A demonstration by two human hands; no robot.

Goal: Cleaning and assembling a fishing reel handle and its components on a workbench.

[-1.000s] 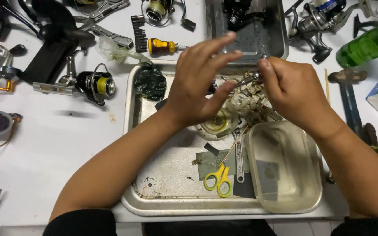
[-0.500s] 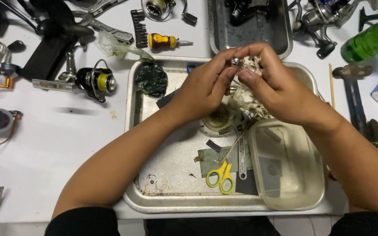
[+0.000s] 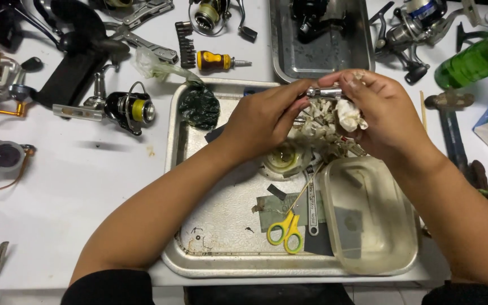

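My left hand (image 3: 266, 116) pinches one end of a small silver metal part (image 3: 324, 91), fingers closed narrow on it, while my right hand (image 3: 388, 116) grips the other end and bunches a wad of soiled white tissue (image 3: 348, 116) against it. Both hands are shut on their load, held up above the far half of the metal tray (image 3: 221, 248).

To wipe it well, I judge I should keep the left pinch firm and steady and let the right do the rubbing, turning the part a little at a time so the tissue reaches all round. A clean fold of tissue would lift more grease than the dirty face. I'd keep the work over the tray, so anything that slips drops into it and not onto the counter (image 3: 74, 192).

The part sits between my two hands, touching the fingertips of both. Below them lies a round greasy piece (image 3: 283, 160) on the tray, with more crumpled tissue beside it. Nearer me are yellow-handled scissors (image 3: 287, 229) and a clear plastic box (image 3: 371, 214). Off to the left on the counter rests a fishing reel with a yellow spool (image 3: 128, 107); a green bottle (image 3: 478, 56) lies far right.
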